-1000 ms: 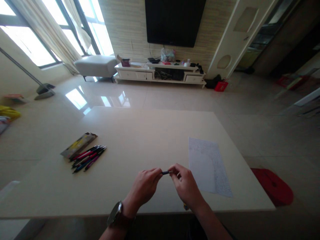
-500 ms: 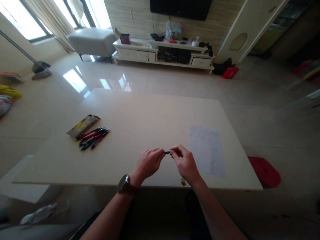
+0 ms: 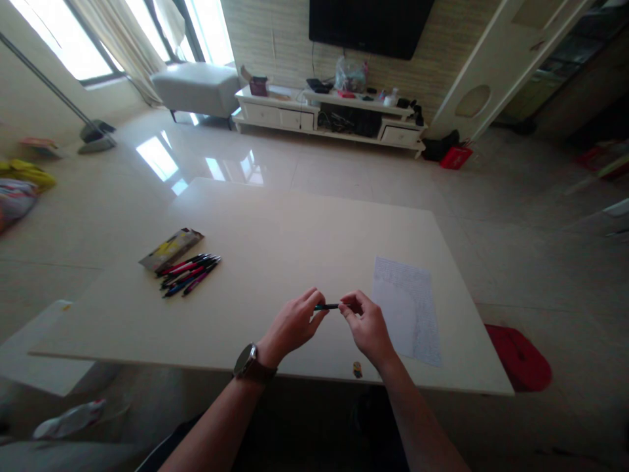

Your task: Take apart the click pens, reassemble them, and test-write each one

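Observation:
Between my two hands a slim dark pen (image 3: pixel 327 307) lies level above the table, with a teal tint near its left end. My left hand (image 3: pixel 295 319), with a watch (image 3: pixel 246 360) on the wrist, pinches the left end between thumb and fingers. The fingertips of my right hand (image 3: pixel 362 321) close on the other end. To the right of that hand lies a sheet of paper (image 3: pixel 407 308) covered in writing. A small yellow and dark object (image 3: pixel 357 370) sits by the table's near edge, too small to name.
On the left of the white table (image 3: pixel 295 236) lie several pens (image 3: pixel 189 274) in a heap beside a grey and yellow box (image 3: pixel 171 250). A red stool (image 3: pixel 518 357) stands off the right edge. Across the floor is a low white TV cabinet (image 3: pixel 275 113).
My left fingers have opened slightly around the pen, and more of its left part shows, with the teal tint. The whole view has tilted up a little.

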Available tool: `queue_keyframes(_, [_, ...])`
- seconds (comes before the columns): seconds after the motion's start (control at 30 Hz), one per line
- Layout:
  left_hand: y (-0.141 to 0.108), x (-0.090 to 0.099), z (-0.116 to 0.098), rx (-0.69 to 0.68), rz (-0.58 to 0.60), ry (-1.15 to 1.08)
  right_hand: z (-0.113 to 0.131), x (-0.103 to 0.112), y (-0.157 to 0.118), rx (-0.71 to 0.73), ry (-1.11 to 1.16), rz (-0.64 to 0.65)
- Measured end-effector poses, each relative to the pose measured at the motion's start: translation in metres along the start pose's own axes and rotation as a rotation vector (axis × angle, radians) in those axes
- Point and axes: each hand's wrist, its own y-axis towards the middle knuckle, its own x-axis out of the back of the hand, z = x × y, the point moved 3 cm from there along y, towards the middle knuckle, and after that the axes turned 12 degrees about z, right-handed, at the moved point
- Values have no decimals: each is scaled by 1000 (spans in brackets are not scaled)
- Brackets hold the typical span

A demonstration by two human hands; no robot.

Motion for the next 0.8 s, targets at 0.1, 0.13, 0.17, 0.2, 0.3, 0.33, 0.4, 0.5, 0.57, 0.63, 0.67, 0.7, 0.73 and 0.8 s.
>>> queue_keyframes(0.1, [-3, -1, -2, -27, -19, -34, 1, 2, -5, -17, 18, 10])
queue_keyframes(0.13, [-4, -1, -2, -34, -29, -42, 1, 3, -7, -18, 20, 10])
queue_keyframes(0.17, [-5, -2, -3, -42, -38, -46, 2, 3, -9, -17, 19, 12])
queue_keyframes(0.2, [-5, -3, -5, -51, -45, -47, 2, 4, -10, -15, 16, 14])
queue_keyframes(0.3, [-5, -5, -8, -73, -55, -35, 1, 8, -13, -25, 15, 23])
queue_keyframes(0.33, [-5, -6, -9, -80, -59, -35, 0, 9, -13, -41, 5, 26])
queue_keyframes(0.4, [-5, -6, -10, -104, -71, -46, 0, 11, -12, -83, -55, 28])
queue_keyframes(0.5, [-4, -3, -7, -136, -79, -63, 3, 12, -9, -114, -182, 32])
queue_keyframes(0.57, [-4, -1, -3, -128, -86, -63, 6, 10, -6, -102, -213, 38])
queue_keyframes(0.63, [-4, 3, 2, -105, -96, -59, 9, 7, -4, -77, -225, 45])
queue_keyframes(0.67, [-4, 4, 4, -93, -99, -55, 10, 6, -3, -62, -232, 50])
queue_keyframes(0.7, [-4, 6, 6, -84, -101, -50, 10, 4, -2, -48, -235, 54])
queue_keyframes(0.73, [-5, 8, 8, -77, -100, -45, 11, 2, -2, -33, -229, 57])
queue_keyframes(0.8, [-7, 10, 10, -68, -95, -40, 11, -2, -2, -11, -189, 61])
